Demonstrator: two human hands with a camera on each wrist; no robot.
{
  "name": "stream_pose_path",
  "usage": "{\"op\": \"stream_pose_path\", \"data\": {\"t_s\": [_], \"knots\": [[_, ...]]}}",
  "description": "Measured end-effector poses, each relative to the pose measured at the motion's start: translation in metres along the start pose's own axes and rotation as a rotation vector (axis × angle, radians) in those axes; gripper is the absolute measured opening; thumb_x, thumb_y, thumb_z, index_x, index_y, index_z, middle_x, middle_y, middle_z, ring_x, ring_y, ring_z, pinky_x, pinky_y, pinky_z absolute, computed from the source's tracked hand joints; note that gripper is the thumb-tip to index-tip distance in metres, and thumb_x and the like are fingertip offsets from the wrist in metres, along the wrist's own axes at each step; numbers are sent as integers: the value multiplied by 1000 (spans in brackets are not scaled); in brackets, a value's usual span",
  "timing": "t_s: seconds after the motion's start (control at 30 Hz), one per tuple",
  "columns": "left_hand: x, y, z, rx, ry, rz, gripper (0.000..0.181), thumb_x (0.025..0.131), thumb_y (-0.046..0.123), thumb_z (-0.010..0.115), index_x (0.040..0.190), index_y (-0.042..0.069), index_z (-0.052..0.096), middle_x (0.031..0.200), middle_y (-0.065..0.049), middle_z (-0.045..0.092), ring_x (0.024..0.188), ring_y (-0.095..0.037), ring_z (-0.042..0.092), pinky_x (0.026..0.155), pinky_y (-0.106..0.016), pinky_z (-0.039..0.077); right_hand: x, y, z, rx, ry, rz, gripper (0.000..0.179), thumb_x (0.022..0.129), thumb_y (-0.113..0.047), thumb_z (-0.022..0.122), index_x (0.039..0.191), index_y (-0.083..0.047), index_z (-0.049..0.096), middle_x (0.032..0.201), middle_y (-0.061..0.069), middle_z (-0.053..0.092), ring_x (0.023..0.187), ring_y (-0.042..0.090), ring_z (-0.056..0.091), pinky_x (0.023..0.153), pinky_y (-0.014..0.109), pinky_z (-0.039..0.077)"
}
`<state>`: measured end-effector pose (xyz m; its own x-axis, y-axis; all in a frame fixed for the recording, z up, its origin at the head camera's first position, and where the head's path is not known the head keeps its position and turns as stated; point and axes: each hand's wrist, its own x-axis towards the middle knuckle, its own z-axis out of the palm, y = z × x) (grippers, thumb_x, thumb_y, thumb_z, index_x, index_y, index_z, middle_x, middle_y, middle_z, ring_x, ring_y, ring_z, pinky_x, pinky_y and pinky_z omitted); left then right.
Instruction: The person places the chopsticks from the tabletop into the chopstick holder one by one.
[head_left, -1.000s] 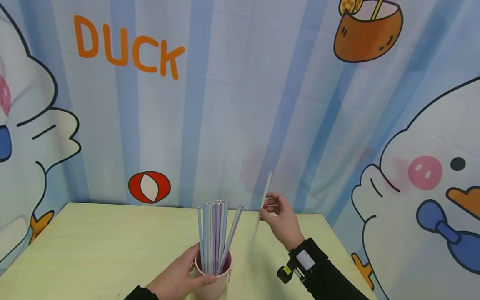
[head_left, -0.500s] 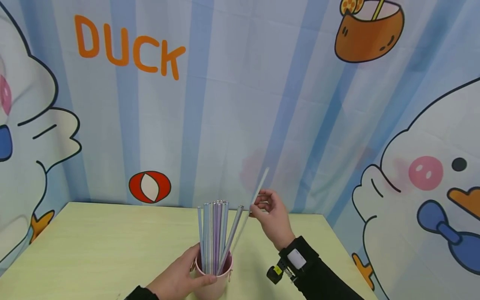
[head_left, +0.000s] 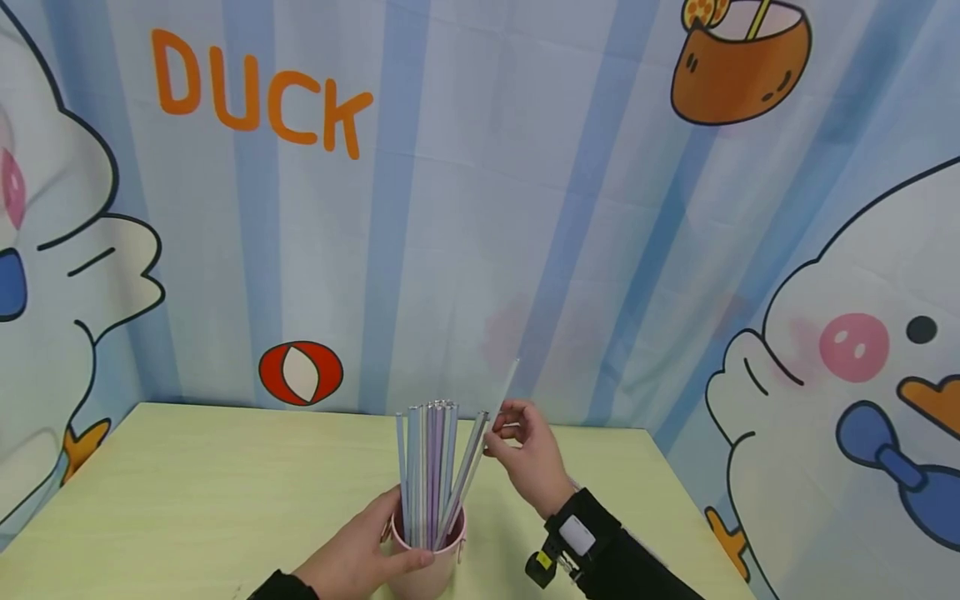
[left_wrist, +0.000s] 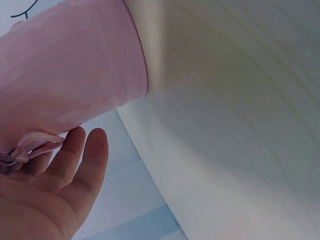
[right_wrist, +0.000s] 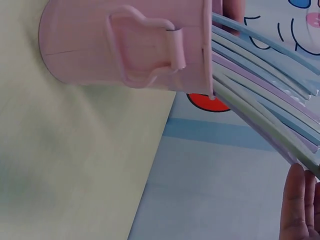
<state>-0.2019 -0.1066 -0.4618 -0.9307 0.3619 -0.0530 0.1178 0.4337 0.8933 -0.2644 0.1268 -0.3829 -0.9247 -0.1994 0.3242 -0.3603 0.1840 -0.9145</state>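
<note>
A small pink metal bucket point(head_left: 423, 575) stands upright on the table, holding several pale blue, white and purple drinking straws point(head_left: 427, 475). My left hand point(head_left: 352, 546) grips the bucket from its left side, thumb across the front near the rim. In the left wrist view, the fingers point(left_wrist: 92, 165) of that hand lie beside the bucket's handle point(left_wrist: 37, 142). My right hand point(head_left: 528, 454) pinches one pale translucent straw point(head_left: 512, 379) to the right of the bunch. This straw tilts, its lower end inside the bucket's mouth in the right wrist view, beside the other straws.
The pale yellow table point(head_left: 247, 483) meets a striped blue cloth backdrop point(head_left: 465, 208) printed with ducks. Another handle point(right_wrist: 145, 47) of the bucket shows in the right wrist view. A black strap with a small camera point(head_left: 542, 568) sits on my right wrist.
My right hand has moved left and down toward the bucket, bringing the pinched straw from apart of it to its mouth. My left hand and the bucket have stayed in place.
</note>
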Motion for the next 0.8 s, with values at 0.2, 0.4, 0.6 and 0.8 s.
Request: {"op": "stream_pose_path", "data": {"t_s": [0.2, 0.4, 0.6, 0.8], "knots": [[0, -1, -1, 5, 0, 23, 101, 78, 56, 72, 156, 18, 21, 156, -12, 31, 137, -40, 34, 104, -70, 29, -5, 10, 7, -33, -29, 18, 39, 90, 0, 65, 124, 4, 46, 104, 19, 55, 93, 27, 61, 78, 37, 61], [3, -1, -1, -33, -8, -6, 101, 77, 54, 73, 157, 21, 20, 157, -10, 30, 138, -41, 32, 104, -72, 27, -11, 15, 12, -38, -61, 23, 39, 90, -1, 66, 123, 4, 47, 103, 19, 56, 93, 29, 62, 77, 39, 61], [4, 0, 0, -44, -8, -18, 101, 77, 53, 73, 157, 21, 20, 157, -11, 30, 137, -43, 32, 102, -73, 28, -15, 21, 17, -66, -107, 28, 38, 89, -2, 68, 122, 3, 48, 102, 18, 56, 90, 27, 63, 75, 35, 62], [2, 0, 0, -49, -16, -10, 101, 78, 53, 73, 157, 21, 20, 157, -12, 30, 137, -43, 32, 102, -72, 29, -20, 30, 22, -147, -138, 21, 36, 88, -4, 70, 119, 0, 52, 100, 13, 59, 87, 20, 64, 71, 30, 60]]}}
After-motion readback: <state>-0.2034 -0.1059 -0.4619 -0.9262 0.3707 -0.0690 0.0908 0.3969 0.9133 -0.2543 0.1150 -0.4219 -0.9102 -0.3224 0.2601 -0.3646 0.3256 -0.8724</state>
